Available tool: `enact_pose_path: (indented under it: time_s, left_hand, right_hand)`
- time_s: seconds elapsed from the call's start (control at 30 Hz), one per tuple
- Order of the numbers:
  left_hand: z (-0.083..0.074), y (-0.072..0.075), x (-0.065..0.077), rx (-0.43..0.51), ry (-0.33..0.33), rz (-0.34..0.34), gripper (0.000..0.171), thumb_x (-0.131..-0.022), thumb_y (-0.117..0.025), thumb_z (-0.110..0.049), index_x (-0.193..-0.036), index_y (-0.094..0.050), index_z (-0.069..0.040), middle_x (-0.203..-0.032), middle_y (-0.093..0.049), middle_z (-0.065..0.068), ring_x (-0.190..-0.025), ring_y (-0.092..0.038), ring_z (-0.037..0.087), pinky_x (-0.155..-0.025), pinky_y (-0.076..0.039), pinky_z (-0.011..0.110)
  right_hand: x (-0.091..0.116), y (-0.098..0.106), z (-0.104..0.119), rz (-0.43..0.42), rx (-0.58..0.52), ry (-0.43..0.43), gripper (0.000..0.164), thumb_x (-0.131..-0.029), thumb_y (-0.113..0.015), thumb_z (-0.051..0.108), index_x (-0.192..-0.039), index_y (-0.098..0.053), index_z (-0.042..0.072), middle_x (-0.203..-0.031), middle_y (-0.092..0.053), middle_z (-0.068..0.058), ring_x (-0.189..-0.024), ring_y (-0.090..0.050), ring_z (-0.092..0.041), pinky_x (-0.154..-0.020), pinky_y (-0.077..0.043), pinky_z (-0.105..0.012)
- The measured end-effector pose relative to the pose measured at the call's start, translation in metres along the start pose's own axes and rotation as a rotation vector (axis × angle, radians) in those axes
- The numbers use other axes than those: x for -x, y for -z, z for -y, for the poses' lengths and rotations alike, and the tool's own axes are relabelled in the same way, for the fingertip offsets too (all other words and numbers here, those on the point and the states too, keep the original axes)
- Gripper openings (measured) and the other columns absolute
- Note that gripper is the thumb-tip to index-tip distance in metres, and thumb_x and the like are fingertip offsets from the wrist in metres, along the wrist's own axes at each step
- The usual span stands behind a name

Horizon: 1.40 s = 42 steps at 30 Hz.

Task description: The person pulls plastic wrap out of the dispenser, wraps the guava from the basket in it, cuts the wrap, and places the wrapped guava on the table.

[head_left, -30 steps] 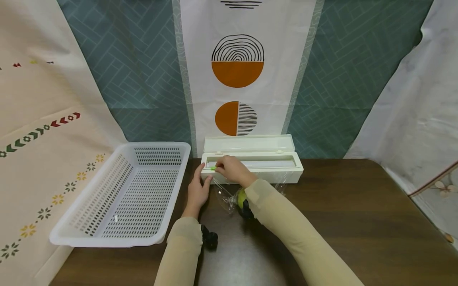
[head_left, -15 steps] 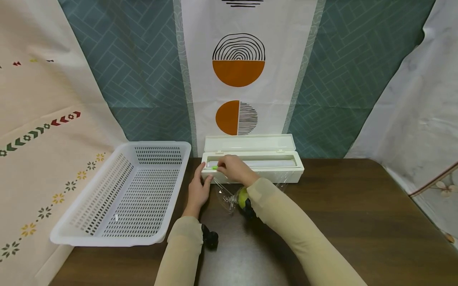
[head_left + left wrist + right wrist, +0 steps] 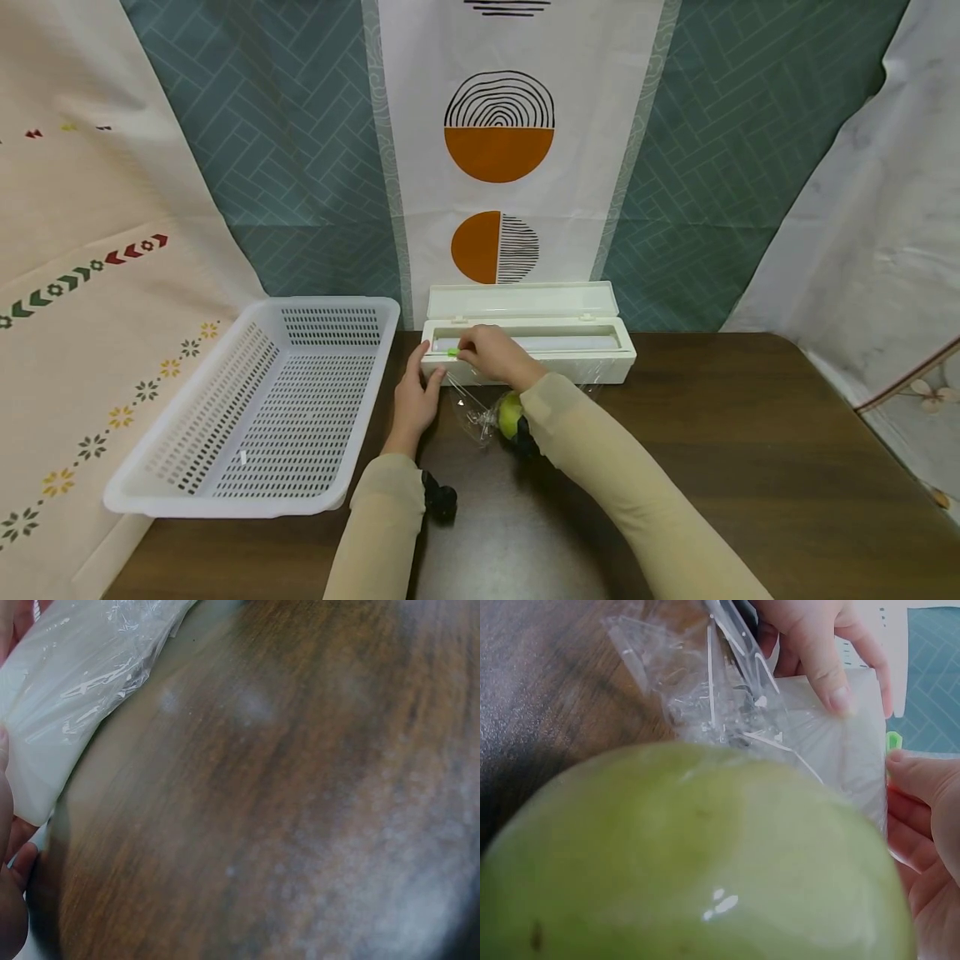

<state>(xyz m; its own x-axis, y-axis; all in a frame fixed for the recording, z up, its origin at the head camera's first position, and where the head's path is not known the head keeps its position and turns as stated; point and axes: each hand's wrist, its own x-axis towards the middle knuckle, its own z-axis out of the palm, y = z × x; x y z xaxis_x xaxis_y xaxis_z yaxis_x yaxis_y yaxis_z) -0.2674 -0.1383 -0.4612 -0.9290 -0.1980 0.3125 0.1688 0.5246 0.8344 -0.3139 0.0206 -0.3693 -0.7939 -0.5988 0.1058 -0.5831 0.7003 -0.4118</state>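
A white cling film dispenser (image 3: 600, 371) lies at the back of the table with its lid raised and a roll inside. My left hand (image 3: 414, 404) grips its left end, thumb on the front face. The right hand (image 3: 491, 354) pinches a small green slide cutter (image 3: 452, 352) on the front rim, near the left end; in the right wrist view the thumb is on this cutter (image 3: 893, 741). Clear cling film (image 3: 474, 417) hangs crumpled down the front. Below my right wrist sits a green fruit (image 3: 510, 414), partly hidden by the sleeve; it fills the lower right wrist view.
A white perforated plastic basket (image 3: 341, 467) stands on the left, with a small white scrap (image 3: 243, 457) in it. Dark wooden table (image 3: 712, 467) extends to the right and front. Patterned cloth (image 3: 315, 150) hangs directly behind the dispenser.
My right hand and the green slide cutter have moved slightly to the right along the dispenser's rim. More of the green fruit shows beside the sleeve. The left hand has stayed put.
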Motion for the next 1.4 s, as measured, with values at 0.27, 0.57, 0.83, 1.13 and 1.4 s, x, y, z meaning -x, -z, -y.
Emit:
enact_pose_path:
  time_s: [0.27,0.57,0.83,1.13,1.4]
  left_hand:
    - [0.0017,-0.0006,0.0000,0.005,0.003,0.008,0.054,-0.095,-0.058,-0.025,-0.144,-0.036,-0.023,-0.133,-0.054,0.020,-0.115,-0.055,0.034,-0.095,-0.041,0.053]
    - [0.0015,-0.0006,0.0000,0.014,0.010,0.005,0.054,-0.094,-0.058,-0.024,-0.143,-0.036,-0.023,-0.136,-0.052,0.020,-0.121,-0.052,0.034,-0.098,-0.041,0.053]
    - [0.0028,-0.0006,-0.0004,0.011,0.011,0.013,0.053,-0.095,-0.057,-0.024,-0.144,-0.035,-0.023,-0.139,-0.050,0.018,-0.123,-0.050,0.034,-0.099,-0.040,0.053]
    - [0.0040,-0.0010,0.0003,0.023,-0.015,0.002,0.053,-0.094,-0.058,-0.023,-0.143,-0.036,-0.021,-0.139,-0.049,0.018,-0.123,-0.050,0.035,-0.099,-0.040,0.053]
    - [0.0035,-0.0014,0.0001,0.014,-0.006,0.002,0.054,-0.094,-0.058,-0.024,-0.143,-0.036,-0.023,-0.137,-0.051,0.019,-0.121,-0.052,0.035,-0.098,-0.041,0.054]
  right_hand:
    - [0.0010,0.0010,-0.0004,0.001,0.010,-0.007,0.022,-0.094,-0.058,0.019,-0.107,-0.069,0.005,-0.100,-0.069,-0.008,-0.083,-0.063,-0.016,-0.078,-0.051,-0.031]
    - [0.0027,0.0026,-0.0008,-0.003,0.016,-0.004,0.021,-0.094,-0.060,0.019,-0.106,-0.069,0.005,-0.101,-0.069,-0.009,-0.088,-0.063,-0.018,-0.082,-0.051,-0.032]
    - [0.0040,0.0039,-0.0016,0.005,0.017,-0.013,0.022,-0.094,-0.059,0.020,-0.107,-0.069,0.005,-0.100,-0.069,-0.008,-0.088,-0.063,-0.018,-0.081,-0.051,-0.032]
    - [0.0046,0.0044,-0.0026,0.008,0.019,-0.026,0.023,-0.094,-0.059,0.021,-0.108,-0.069,0.006,-0.101,-0.069,-0.007,-0.088,-0.063,-0.017,-0.082,-0.051,-0.031]
    - [0.0056,0.0044,-0.0038,0.001,0.027,-0.020,0.023,-0.094,-0.059,0.022,-0.108,-0.069,0.006,-0.100,-0.069,-0.007,-0.087,-0.063,-0.016,-0.080,-0.051,-0.030]
